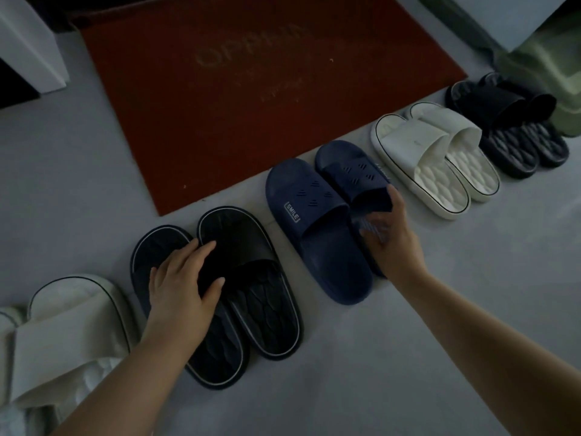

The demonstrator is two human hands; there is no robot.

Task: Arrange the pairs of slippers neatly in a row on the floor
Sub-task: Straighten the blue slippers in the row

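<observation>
Pairs of slippers lie in a slanted row on the grey floor along the red doormat's edge. My left hand (184, 278) rests fingers spread on the strap of the left slipper of a black pair with white trim (251, 297). My right hand (388, 234) grips the strap and inner side of the right slipper of a navy pair (314, 234), marked SMILE. Further right sit a white pair (434, 158) and a plain black pair (515, 136). A white slipper (78, 313) lies at the far left, partly cut off by the frame.
The red doormat (239, 96) covers the floor behind the row. A green slipper (553, 77) lies at the far right, beneath a white cabinet corner (515, 17). Another white furniture edge (28, 48) stands at the upper left. Bare grey floor (345, 372) stretches in front.
</observation>
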